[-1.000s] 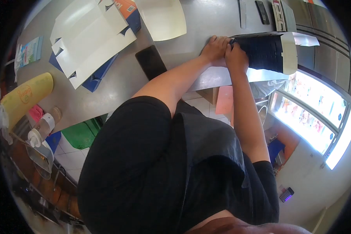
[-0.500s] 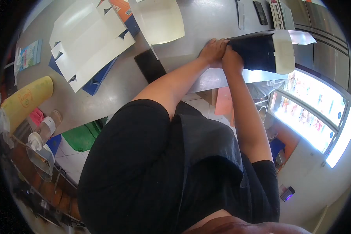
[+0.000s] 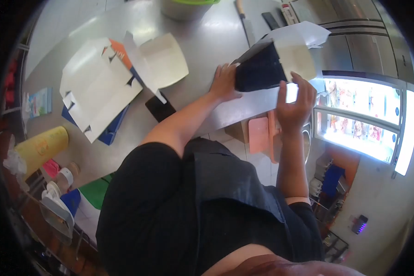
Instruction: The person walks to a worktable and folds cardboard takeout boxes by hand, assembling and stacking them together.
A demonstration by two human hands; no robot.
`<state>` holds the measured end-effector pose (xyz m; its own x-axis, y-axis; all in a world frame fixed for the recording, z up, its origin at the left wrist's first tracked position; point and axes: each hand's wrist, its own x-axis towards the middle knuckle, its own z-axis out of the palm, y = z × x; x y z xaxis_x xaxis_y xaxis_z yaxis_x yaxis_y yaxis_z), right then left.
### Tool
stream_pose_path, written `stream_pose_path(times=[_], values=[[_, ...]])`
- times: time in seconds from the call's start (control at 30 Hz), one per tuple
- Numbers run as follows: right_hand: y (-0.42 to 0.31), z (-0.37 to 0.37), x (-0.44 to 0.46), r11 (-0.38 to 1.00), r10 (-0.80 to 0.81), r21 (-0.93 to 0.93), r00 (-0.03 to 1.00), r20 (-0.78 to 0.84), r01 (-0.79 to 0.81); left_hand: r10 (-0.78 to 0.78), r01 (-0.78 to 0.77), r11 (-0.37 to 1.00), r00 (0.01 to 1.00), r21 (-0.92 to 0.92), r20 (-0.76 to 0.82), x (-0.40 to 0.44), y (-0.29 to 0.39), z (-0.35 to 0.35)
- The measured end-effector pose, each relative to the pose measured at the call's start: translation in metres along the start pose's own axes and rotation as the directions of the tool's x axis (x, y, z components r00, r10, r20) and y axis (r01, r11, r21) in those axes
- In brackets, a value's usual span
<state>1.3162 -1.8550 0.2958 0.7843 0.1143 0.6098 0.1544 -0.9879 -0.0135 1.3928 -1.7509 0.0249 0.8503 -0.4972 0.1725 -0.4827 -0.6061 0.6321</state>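
Observation:
A dark blue carton [image 3: 261, 69] with a pale inside lies on its side on the metal table, its open end and flaps facing right. My left hand [image 3: 225, 83] grips its left end, thumb low and fingers toward the far side. My right hand [image 3: 297, 102] is open beside the carton's near right edge, fingers apart and fingertips close to the cream flap [image 3: 301, 60]; whether they touch it I cannot tell. To the left stands another partly folded carton [image 3: 165, 60], cream inside. Flat white carton blanks [image 3: 99, 87] with blue outer sides lie stacked farther left.
A black phone-like slab [image 3: 160, 108] lies by the table's near edge. A knife [image 3: 246, 27] and a dark phone [image 3: 270, 20] lie at the back. A green-rimmed container [image 3: 188, 8] stands at the far edge. A yellow roll [image 3: 42, 149] is at left, a lit display fridge [image 3: 359, 119] at right.
Both hands were together at the carton's left end. My right hand has let go and moved right with its fingers opened, toward the flaps. The view has shifted, and the carton's open end now shows more.

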Motion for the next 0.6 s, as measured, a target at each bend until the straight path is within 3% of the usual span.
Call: stream_pose_path(times=[0.07, 0.13, 0.2, 0.27, 0.3, 0.33, 0.37, 0.4, 0.43, 0.47, 0.53, 0.6], values=[[0.022, -0.013, 0.005, 0.999, 0.034, -0.039, 0.998, -0.056, -0.036, -0.09, 0.068, 0.988, 0.982, 0.139, 0.166, -0.02, 0.006, -0.003], [0.036, -0.022, 0.001, 0.997, 0.071, -0.038, 0.995, -0.068, -0.073, 0.057, -0.095, 0.993, 0.914, 0.076, 0.403, -0.051, 0.017, -0.046], [0.042, -0.03, -0.006, 0.996, 0.085, -0.03, 0.992, -0.089, -0.088, 0.321, -0.345, 0.935, 0.921, 0.082, 0.219, -0.084, 0.031, -0.119], [0.041, -0.033, -0.014, 0.993, 0.112, 0.044, 0.987, -0.112, -0.107, 0.321, -0.281, 0.92, 0.941, 0.273, -0.112, -0.103, 0.026, -0.179], [0.037, -0.035, -0.017, 0.992, 0.114, 0.06, 0.986, -0.121, -0.107, 0.174, -0.093, 0.959, 0.938, 0.266, -0.301, -0.11, 0.015, -0.204], [0.033, -0.035, -0.019, 0.992, 0.113, 0.077, 0.985, -0.131, -0.103, 0.028, 0.093, 0.97, 0.875, 0.225, -0.484, -0.114, 0.002, -0.23], [0.028, -0.033, -0.021, 0.991, 0.108, 0.096, 0.984, -0.139, -0.095, -0.018, 0.239, 0.922, 0.812, 0.305, -0.583, -0.116, -0.008, -0.259], [0.023, -0.029, -0.018, 0.991, 0.084, 0.114, 0.988, -0.128, -0.07, -0.168, 0.419, 0.862, 0.768, 0.285, -0.618, -0.12, -0.028, -0.273], [0.019, -0.025, -0.013, 0.991, 0.06, 0.129, 0.991, -0.117, -0.044, -0.25, 0.487, 0.847, 0.718, 0.213, -0.649, -0.125, -0.048, -0.285], [0.015, -0.021, -0.009, 0.99, 0.037, 0.14, 0.994, -0.108, -0.021, -0.435, 0.518, 0.855, 0.697, -0.019, -0.57, -0.129, -0.069, -0.287], [0.011, -0.007, 0.003, 0.99, 0.061, 0.131, 0.996, -0.065, -0.052, -0.703, 0.557, 0.696, 0.656, -0.453, -0.274, -0.133, -0.108, -0.278], [0.007, -0.003, 0.017, 0.994, 0.029, 0.103, 0.998, -0.06, -0.022, -0.717, 0.602, 0.651, 0.688, -0.462, -0.115, -0.132, -0.112, -0.27]])
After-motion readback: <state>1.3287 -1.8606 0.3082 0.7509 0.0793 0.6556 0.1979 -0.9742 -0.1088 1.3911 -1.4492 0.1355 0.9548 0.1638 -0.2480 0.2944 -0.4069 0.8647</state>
